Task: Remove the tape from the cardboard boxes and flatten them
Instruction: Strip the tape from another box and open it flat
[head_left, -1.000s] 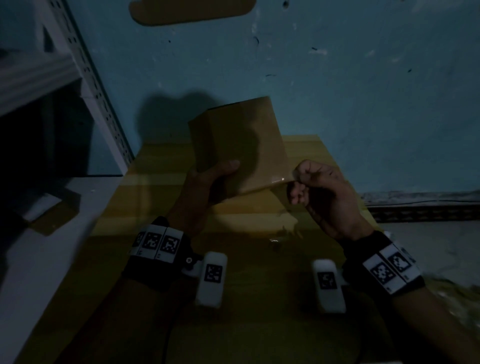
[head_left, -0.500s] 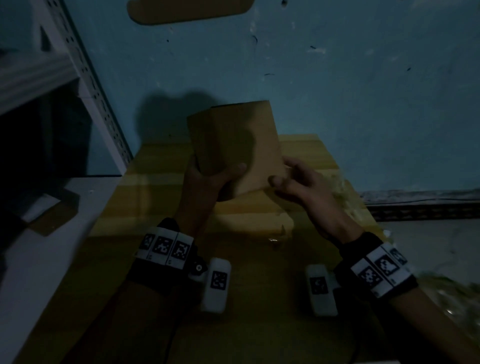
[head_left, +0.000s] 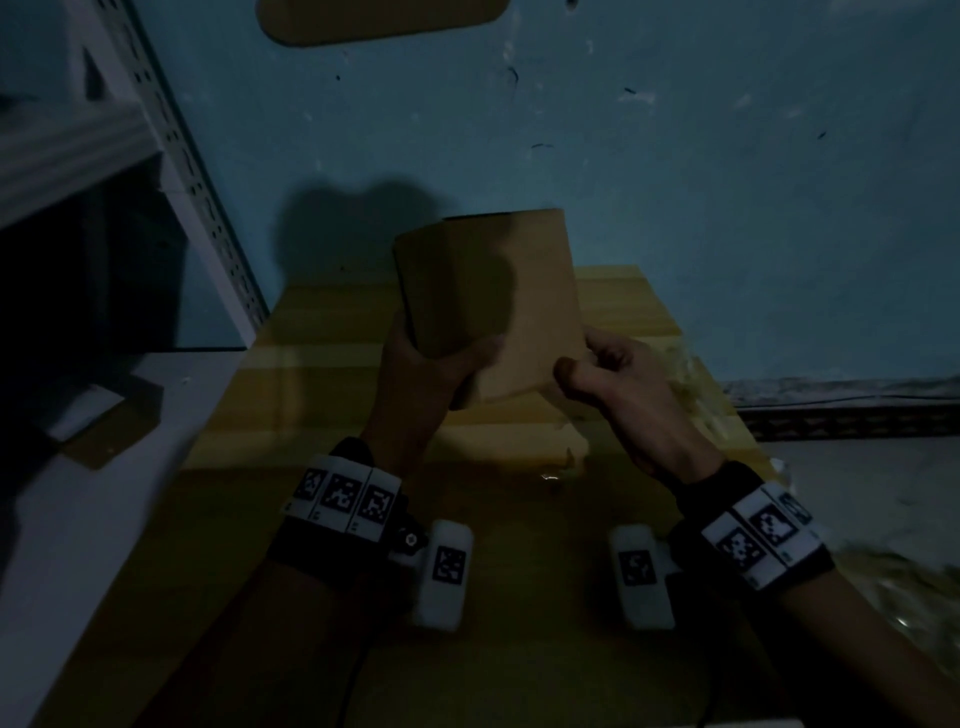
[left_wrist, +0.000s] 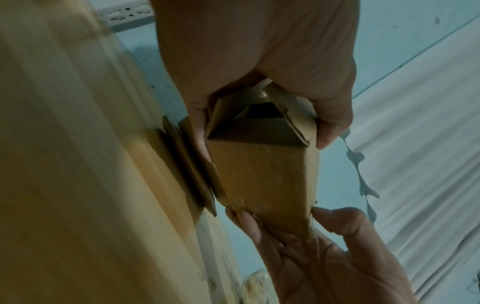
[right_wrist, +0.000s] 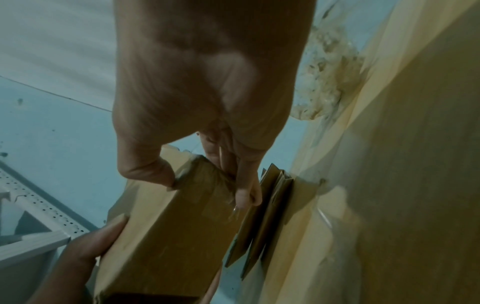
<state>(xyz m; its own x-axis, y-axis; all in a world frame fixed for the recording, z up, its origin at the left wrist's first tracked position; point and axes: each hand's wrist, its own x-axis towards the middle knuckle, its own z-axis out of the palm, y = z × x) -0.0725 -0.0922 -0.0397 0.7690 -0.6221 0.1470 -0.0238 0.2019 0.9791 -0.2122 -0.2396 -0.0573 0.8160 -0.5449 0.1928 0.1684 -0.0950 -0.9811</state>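
Note:
A small brown cardboard box (head_left: 493, 296) is held upright in the air in front of the blue wall. My left hand (head_left: 439, 364) grips its lower left end, thumb on the front face. In the left wrist view that end of the box (left_wrist: 262, 174) shows loose flaps standing open. My right hand (head_left: 582, 358) pinches the lower right corner between thumb and fingers. The right wrist view shows the right hand (right_wrist: 201, 185) on the box's (right_wrist: 166, 236) corner, where clear tape looks wrinkled.
A large yellow-brown cardboard surface (head_left: 467, 519) lies below the hands. A wad of crumpled clear tape (head_left: 691, 384) sits at its right edge. Flattened cardboard pieces (right_wrist: 262, 216) stand against it. A perforated metal shelf post (head_left: 197, 171) rises at the left.
My right hand, a closed fist beside the box's lower right corner a second ago, has moved back and taken hold of that corner. The left hand has kept its grip.

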